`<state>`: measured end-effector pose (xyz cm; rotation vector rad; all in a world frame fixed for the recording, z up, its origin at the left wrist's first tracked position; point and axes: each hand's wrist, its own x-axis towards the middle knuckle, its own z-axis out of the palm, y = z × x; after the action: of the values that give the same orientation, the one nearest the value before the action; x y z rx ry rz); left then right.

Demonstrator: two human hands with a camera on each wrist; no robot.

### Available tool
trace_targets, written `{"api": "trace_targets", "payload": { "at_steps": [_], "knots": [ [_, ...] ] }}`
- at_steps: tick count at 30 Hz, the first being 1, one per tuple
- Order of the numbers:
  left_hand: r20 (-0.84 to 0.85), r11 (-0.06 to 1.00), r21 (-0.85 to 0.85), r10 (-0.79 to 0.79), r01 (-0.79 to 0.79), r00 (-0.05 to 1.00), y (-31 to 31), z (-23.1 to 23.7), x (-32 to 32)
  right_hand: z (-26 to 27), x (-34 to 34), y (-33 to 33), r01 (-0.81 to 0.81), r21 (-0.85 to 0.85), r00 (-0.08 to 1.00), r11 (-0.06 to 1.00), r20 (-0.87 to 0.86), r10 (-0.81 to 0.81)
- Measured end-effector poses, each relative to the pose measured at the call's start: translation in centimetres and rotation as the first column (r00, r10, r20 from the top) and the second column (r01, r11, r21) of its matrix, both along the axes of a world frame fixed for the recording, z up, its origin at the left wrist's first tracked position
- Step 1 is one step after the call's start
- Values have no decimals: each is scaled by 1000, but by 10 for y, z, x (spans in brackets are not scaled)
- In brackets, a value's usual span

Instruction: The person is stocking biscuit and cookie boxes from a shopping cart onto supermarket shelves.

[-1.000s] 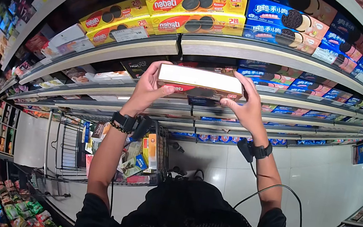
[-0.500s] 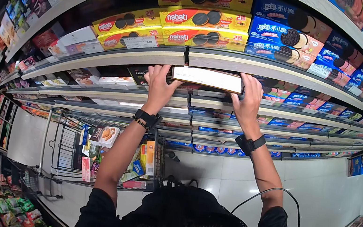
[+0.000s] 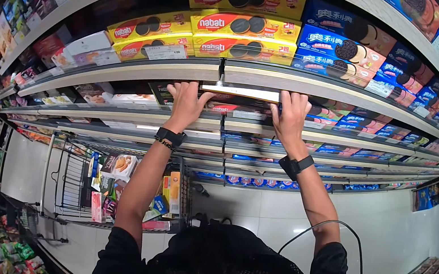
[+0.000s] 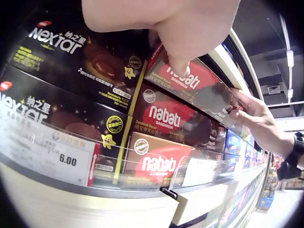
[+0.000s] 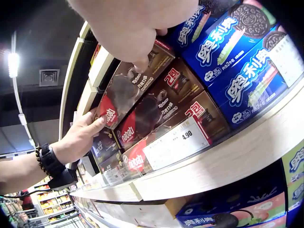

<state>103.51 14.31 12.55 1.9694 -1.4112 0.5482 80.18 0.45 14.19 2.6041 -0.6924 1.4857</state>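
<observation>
Both hands hold a brown Nabati sandwich biscuit box [image 3: 241, 91] at its two ends, over the middle shelf. My left hand [image 3: 185, 106] is at its left end and my right hand [image 3: 293, 120] at its right end, thumbs on the front face. In the left wrist view the held box [image 4: 209, 97] lies along the top of a stack of brown Nabati boxes [image 4: 161, 118]. The right wrist view shows the same box [image 5: 126, 92] slightly tilted, its front jutting past the boxes below.
Black Nextar boxes [image 4: 71, 61] stand left of the stack, blue Oreo boxes [image 5: 213, 47] right of it. A shelf board [image 3: 296, 84] with yellow Nabati boxes [image 3: 248, 25] runs just above the hands. A loaded shopping cart [image 3: 70, 188] stands at lower left.
Both hands have carried the biscuit box forward to the shelf, under the board above. Its white upper side now shows as a thinner strip.
</observation>
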Motion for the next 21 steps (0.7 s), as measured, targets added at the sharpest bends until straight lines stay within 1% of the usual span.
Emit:
{"api": "trace_targets", "payload": {
  "at_steps": [2,3,6,7,8,10,11,12,14,15,16,18,19,20,21],
  "knots": [
    [33,999,39,17,-18,999,2,3,2,1,-1,-1,-3,-33,1000,999,-22,2],
    [-32,991,126,38,-33,999,2,6,2,2,-1,-1,0,-30,1000,1000,-30,-1],
    [-44,992,127,17,-11,999,3,16,-1,0,-2,-5,22,-50,996,998,-82,-27],
    [-29,998,64,6,-4,1000,3,19,-4,-1,-1,-7,46,-56,993,997,-107,-52],
    [-30,998,65,-4,6,1000,3,24,-7,-1,-1,-7,56,-56,992,997,-109,-62],
    [-87,987,162,13,1,996,3,30,-8,-2,-1,-9,99,-117,989,988,-99,-111],
    [-18,996,88,-14,16,1000,2,29,-8,1,-3,-9,128,-160,988,979,-69,-141],
    [-22,996,88,-21,23,1000,1,29,-8,1,-6,-11,134,-161,986,978,-73,-147],
    [-73,989,143,-13,24,997,2,35,-9,1,-14,-18,137,-144,987,980,-62,-148],
    [-178,954,298,26,29,984,3,42,-8,0,-19,-23,149,-137,986,979,-56,-158],
    [-182,955,296,26,29,983,2,41,-6,-1,-25,-31,148,-139,986,979,-59,-157],
    [-153,953,303,27,21,988,2,39,-3,-1,-35,-42,304,-82,932,949,-183,-314],
    [-155,953,303,28,20,988,2,38,-2,-1,-40,-48,329,-61,921,942,-198,-335],
    [-126,964,261,-18,50,992,2,39,-2,3,-43,-53,330,-62,921,942,-200,-335],
    [-94,972,219,-62,82,994,2,39,-3,7,-46,-59,279,-85,943,957,-166,-290]
  ]
}}
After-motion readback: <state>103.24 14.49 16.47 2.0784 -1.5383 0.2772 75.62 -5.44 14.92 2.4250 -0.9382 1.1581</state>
